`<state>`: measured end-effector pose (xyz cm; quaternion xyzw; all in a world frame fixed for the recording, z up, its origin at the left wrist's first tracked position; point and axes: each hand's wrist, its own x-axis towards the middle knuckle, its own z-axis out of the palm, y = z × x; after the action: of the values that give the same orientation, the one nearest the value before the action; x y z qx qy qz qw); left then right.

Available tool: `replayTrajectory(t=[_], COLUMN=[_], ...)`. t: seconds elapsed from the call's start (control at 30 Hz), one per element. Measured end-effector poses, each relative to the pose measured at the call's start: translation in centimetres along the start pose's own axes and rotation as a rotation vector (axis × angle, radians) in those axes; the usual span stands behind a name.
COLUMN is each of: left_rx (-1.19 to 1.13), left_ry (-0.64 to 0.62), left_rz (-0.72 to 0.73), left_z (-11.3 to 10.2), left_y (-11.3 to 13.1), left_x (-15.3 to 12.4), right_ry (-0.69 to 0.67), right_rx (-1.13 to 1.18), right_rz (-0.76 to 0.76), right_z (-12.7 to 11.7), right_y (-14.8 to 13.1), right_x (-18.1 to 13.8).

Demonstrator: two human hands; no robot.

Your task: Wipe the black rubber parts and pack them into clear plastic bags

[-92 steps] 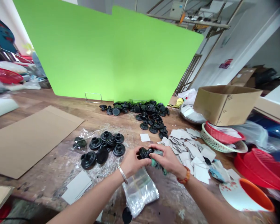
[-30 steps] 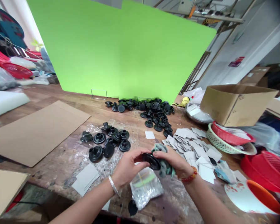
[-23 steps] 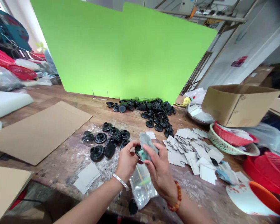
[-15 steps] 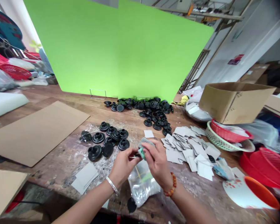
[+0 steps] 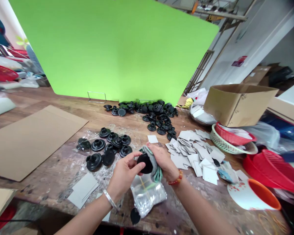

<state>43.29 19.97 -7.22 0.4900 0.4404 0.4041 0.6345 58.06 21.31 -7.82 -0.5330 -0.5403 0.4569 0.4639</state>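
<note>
Near the lower middle of the frame, the left hand [image 5: 123,173] is gripping a round black part [image 5: 145,163] by its left edge, its thumb lying against the flat dark face and its forefinger bending close above, leaving only a narrow gap. The right hand [image 5: 163,159] is holding a grey-green cloth [image 5: 157,173] around the part's right side, its fingers curling over; from where I'm standing, I can't tell how tightly they are closing. Clear plastic bags [image 5: 149,194] are lying just below the hands, while more black parts [image 5: 125,150] are sitting clustered left of centre
</note>
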Motion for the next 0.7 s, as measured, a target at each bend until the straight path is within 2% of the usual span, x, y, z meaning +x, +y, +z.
replayTrajectory(t=[0.07,0.13,0.2,0.3,0.37,0.4,0.47,0.53,0.6,0.7], left_rx=[0.039,0.141,0.33,0.728,1.007,1.133,1.323,1.402,1.4,1.366], left_ry=[0.06,0.118,0.197,0.397,0.505,0.532,0.532,0.483,0.43,0.393], left_rz=[0.049,0.107,0.234,0.477,0.526,0.511,0.446,0.391,0.373,0.413], left_z=[0.0,-0.5,-1.9,-5.3,-7.9,-9.1,-11.0,-12.2,-13.0,-13.5], left_y=[-0.1,-0.2,0.1,1.2,2.0,2.3,2.6,2.3,1.7,1.2], left_x=[0.2,0.8,1.7,3.5,4.6,5.1,5.9,6.5,7.0,7.3], right_ry=[-0.048,-0.011,0.059,0.167,0.253,0.292,0.343,0.353,0.338,0.309], right_rx=[0.225,0.242,0.046,-0.473,-0.819,-0.912,-1.002,-1.048,-1.082,-1.109], right_rz=[0.142,0.11,0.003,-0.068,-0.035,-0.01,0.04,0.088,0.133,0.176], right_z=[0.5,1.0,0.9,-1.4,-4.0,-5.4,-7.9,-9.7,-10.6,-10.7], right_y=[0.2,0.4,0.7,1.2,1.6,1.9,2.5,3.2,3.9,4.8], right_x=[0.0,-0.2,0.1,2.6,5.4,7.0,10.2,12.8,14.6,15.7])
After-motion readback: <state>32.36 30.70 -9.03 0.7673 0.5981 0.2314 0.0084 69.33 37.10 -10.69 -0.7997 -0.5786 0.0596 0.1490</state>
